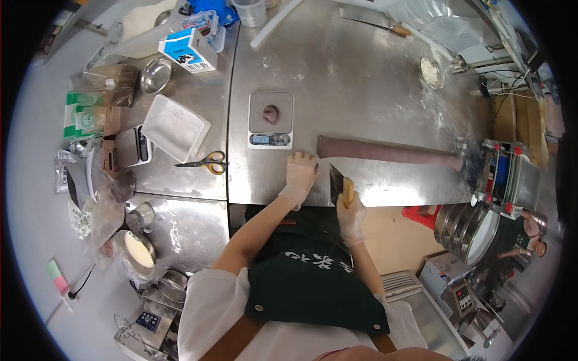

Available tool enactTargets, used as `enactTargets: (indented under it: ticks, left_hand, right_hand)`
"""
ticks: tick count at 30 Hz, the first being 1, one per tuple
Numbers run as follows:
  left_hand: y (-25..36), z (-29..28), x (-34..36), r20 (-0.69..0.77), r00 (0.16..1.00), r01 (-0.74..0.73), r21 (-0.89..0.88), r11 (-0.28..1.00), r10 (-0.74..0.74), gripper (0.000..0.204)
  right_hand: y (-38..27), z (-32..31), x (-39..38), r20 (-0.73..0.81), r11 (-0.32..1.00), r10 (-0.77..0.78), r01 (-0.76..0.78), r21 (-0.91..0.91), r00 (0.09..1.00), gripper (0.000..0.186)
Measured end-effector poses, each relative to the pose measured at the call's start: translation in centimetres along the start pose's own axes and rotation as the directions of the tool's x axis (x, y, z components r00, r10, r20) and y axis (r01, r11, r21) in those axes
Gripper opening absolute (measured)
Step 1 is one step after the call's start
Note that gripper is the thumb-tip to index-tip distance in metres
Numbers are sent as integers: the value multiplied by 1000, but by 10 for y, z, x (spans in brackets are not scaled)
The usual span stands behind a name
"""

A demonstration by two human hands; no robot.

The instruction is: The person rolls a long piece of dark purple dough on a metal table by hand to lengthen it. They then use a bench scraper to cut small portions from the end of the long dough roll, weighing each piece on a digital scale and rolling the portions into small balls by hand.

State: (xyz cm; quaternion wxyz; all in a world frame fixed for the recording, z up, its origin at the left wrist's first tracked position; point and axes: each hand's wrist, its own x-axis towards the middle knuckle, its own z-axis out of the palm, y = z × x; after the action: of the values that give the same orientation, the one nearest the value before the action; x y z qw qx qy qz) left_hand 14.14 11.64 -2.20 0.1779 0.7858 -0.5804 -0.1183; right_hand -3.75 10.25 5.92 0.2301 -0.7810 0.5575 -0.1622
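1. My left hand point(299, 173): gloved, fingers spread flat, palm down on the desk point(361, 78) right at the left end of the dough log point(388, 154). Pressing/steadying, not clamped on anything.
2. My right hand point(350, 212): gloved, closed round the wooden handle of a bench scraper point(338, 185); blade upright, edge toward the desk, just beside the log's left end. Hands near each other, w/ the scraper between.
3. Dough log: long brownish-purple roll, lies across the steel desk from my left hand out to the right, tapering at the far end. Judgement: soft, pliable, prob. a bit tacky; sags if lifted by one end, dents under fingertips. Best held w/ a flat palm near the cut end, light pressure; cut pieces picked up from below.
4. Digital scale point(270, 120): behind my left hand, one small dough piece point(271, 112) same colour on the platform.
5. Scissors point(206, 162), yellow handles, left of the scale, on the next desk section.
6. White plastic tray point(174, 126) beyond the scissors; steel bowl point(156, 74) and blue-white carton point(188, 52) further back.
7. Flour dusting over the desk top; small dish of flour point(431, 72) far right-rear.
8. Cleaver point(373, 19) at the rear edge.
9. Round steel sieves point(475, 225) off the desk's right corner.
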Motion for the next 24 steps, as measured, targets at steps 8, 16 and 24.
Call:
enactTargets:
  ticks: [8, 16, 24]
  left_hand:
    - [-70, -46, 23, -371, 681, 463, -450, 763, -632, 12]
    - [-108, -68, 32, -387, 754, 465, -255, 848, -530, 51]
    - [-139, -80, -15, -352, 656, 485, -480, 731, -667, 42]
  right_hand:
    - [26, -17, 6, -26, 993, 115, -114, 29, 993, 17]
    - [32, -15, 16, -55, 1000, 28, -28, 0, 998, 17]
    - [66, 3, 10, 186, 967, -100, 140, -214, 977, 12]
